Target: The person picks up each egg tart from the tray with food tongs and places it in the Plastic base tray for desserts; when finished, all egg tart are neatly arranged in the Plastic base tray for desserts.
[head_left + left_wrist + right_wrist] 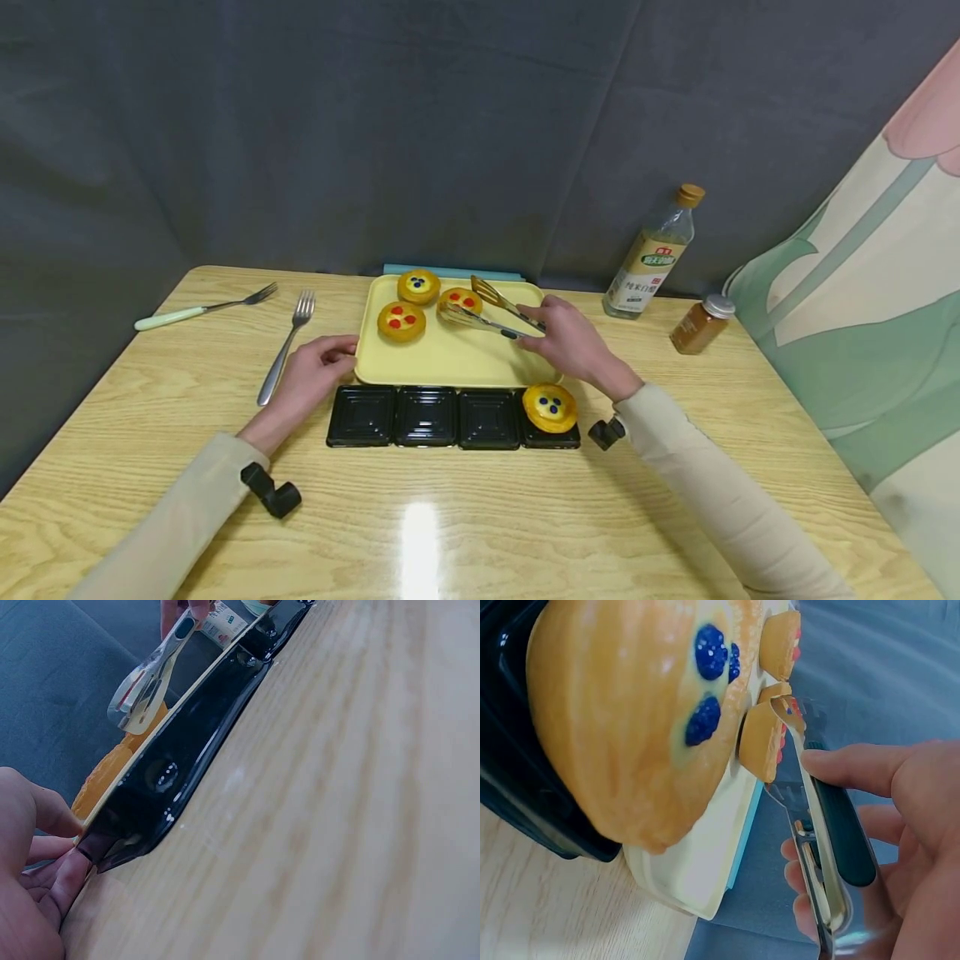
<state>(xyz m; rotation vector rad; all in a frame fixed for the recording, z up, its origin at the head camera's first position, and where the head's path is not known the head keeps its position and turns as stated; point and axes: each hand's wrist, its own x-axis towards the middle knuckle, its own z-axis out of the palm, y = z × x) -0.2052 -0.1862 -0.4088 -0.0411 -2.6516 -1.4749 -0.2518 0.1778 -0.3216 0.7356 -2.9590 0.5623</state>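
Observation:
My left hand (318, 371) pinches the left edge of a yellow tray (465, 367) between thumb and fingers. In my right hand (573, 337) are metal tongs (491, 293) with dark grips, held over the tray. Their spread tips stand at a red-topped egg tart (459, 298); in the right wrist view the tongs (844, 832) reach toward the tarts on the tray. Another red-topped tart (401, 323) and a blue-topped tart (418, 286) lie at the tray's left. A second blue-topped tart (550, 408) sits in the rightmost section of a black plastic container row (426, 417).
Left of the tray lie a metal fork (279, 362) and a green-handled fork (172, 318). A vinegar bottle (648, 262) and a small spice jar (701, 325) stand at the right. Behind the tray shows a blue strip (453, 272), with a dark curtain (375, 142) beyond.

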